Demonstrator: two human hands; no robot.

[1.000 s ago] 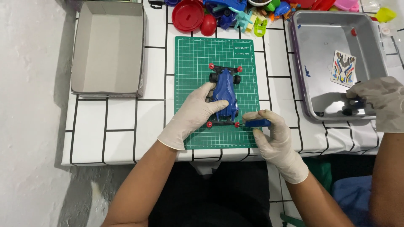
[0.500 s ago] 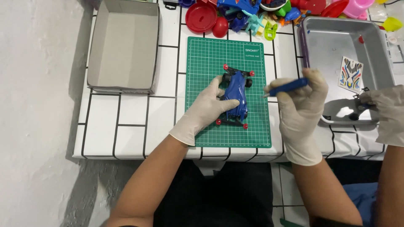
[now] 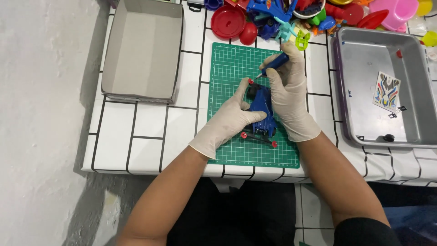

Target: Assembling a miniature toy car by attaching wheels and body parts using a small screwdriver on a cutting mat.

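Blue toy race car [image 3: 262, 111] sits on the green cutting mat [image 3: 227, 64], about mid-mat, nose toward the far edge, small red rollers sticking out at its corners. Left hand [image 3: 227, 120], in a white glove, is clasped over the car's left side and pins it to the mat, likely so the body does not twist while a tool works on it. Right hand [image 3: 289, 98], also gloved, is clenched around a blue-handled screwdriver [image 3: 273, 65]; the tip angles down toward the front left roller [image 3: 251, 81] at the car's front corner. Cannot tell if the tip is seated in a screw, too small. The right palm rests beside the car's right flank, probably to brace the tool.

Mat lies on a white tiled table [image 3: 136, 132] with black grout lines, near the front edge. Left of the mat, well apart, an open grey cardboard box [image 3: 141, 50] with nothing visible inside. Right of the mat, a metal tray [image 3: 364, 59] holding a sticker sheet [image 3: 386, 91] and a few small dark parts near its front wall, kept within reach. Along the far edge, a heap of coloured plastic toys [image 3: 282, 18], including a red round lid [image 3: 227, 22].
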